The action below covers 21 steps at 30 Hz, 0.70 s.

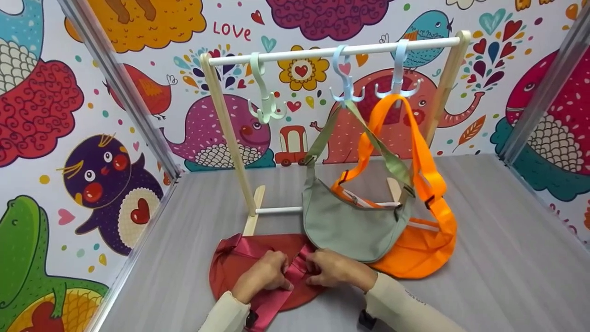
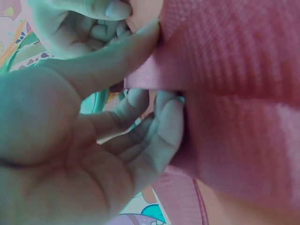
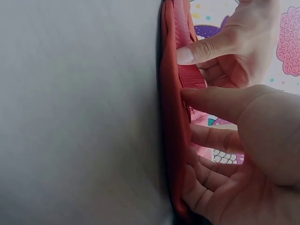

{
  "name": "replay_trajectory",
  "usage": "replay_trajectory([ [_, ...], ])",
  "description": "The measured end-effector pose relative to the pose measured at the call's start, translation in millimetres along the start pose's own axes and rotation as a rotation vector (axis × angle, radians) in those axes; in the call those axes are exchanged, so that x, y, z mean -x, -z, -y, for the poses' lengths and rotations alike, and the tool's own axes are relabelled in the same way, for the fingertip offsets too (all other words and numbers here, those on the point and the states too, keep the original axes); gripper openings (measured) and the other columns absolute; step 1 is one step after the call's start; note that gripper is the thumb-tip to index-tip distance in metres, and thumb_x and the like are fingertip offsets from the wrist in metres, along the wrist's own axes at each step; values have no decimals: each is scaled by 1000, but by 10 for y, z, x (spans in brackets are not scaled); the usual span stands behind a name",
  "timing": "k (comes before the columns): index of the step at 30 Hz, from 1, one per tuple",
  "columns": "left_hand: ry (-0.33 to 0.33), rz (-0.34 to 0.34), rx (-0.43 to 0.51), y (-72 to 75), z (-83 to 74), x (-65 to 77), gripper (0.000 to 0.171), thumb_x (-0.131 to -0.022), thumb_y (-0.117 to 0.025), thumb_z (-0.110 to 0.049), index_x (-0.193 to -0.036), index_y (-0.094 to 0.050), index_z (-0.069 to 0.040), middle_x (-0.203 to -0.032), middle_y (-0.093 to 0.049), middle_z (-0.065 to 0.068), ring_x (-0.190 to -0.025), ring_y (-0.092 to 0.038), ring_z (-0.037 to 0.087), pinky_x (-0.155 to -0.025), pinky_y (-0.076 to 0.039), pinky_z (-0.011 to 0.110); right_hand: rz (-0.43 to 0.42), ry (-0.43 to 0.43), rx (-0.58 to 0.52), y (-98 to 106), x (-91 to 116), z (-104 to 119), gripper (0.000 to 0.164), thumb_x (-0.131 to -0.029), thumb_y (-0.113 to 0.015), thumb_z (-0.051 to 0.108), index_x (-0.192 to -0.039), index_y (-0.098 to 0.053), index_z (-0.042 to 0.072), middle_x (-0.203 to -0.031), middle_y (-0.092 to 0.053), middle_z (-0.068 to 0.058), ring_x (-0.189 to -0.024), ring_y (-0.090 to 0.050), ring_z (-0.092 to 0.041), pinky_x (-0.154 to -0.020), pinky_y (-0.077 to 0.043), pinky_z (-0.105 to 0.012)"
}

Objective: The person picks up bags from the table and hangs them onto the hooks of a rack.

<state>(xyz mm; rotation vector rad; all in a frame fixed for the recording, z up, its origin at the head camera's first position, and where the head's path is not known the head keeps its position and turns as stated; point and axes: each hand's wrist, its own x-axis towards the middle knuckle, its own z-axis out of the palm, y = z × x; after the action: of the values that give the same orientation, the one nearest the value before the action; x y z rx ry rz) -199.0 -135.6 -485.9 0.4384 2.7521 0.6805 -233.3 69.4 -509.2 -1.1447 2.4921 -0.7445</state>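
Observation:
A red shoulder bag (image 1: 226,269) lies on the grey surface with its shiny pinkish-red strap (image 1: 271,305) running across it. My left hand (image 1: 266,274) pinches this strap; in the left wrist view the thumb (image 2: 140,44) is on one side and curled fingers on the other. To the right of the strap, my right hand (image 1: 335,268) grips the red bag's fabric. Its thumb (image 3: 201,93) presses on the bag's edge in the right wrist view, and the other fingertips are partly hidden by the fabric.
A wooden rack (image 1: 230,138) with a white top bar (image 1: 295,54) stands behind. From its blue hooks (image 1: 346,90) hang a grey-green bag (image 1: 355,226) and an orange bag (image 1: 421,253). A pale green hook (image 1: 266,106) hangs at the left. Patterned walls surround the surface.

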Motion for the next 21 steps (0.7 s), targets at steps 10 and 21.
replay_trajectory([
  [10, -64, 25, 0, 51, 26, 56, 43, -73, -87, -15, -60, -46, -13, -57, -38, -7, -58, -36, 9, -51, -30, 23, 8, -42, 33, -26, -5, 37, 28, -84, -79, 30, -90, -58, 13, -78, -51, 6, -70, -43, -5, -62, -38, -22],
  [21, -69, 58, 4, 118, -2, 160, 19, -94, -67, -20, -92, -53, -7, -80, -55, 5, -79, -53, 21, -70, -44, 36, 20, -59, 47, -21, 30, 17, 29, -83, -80, 32, -93, -59, 14, -83, -51, 5, -74, -42, -5, -65, -38, -23],
])
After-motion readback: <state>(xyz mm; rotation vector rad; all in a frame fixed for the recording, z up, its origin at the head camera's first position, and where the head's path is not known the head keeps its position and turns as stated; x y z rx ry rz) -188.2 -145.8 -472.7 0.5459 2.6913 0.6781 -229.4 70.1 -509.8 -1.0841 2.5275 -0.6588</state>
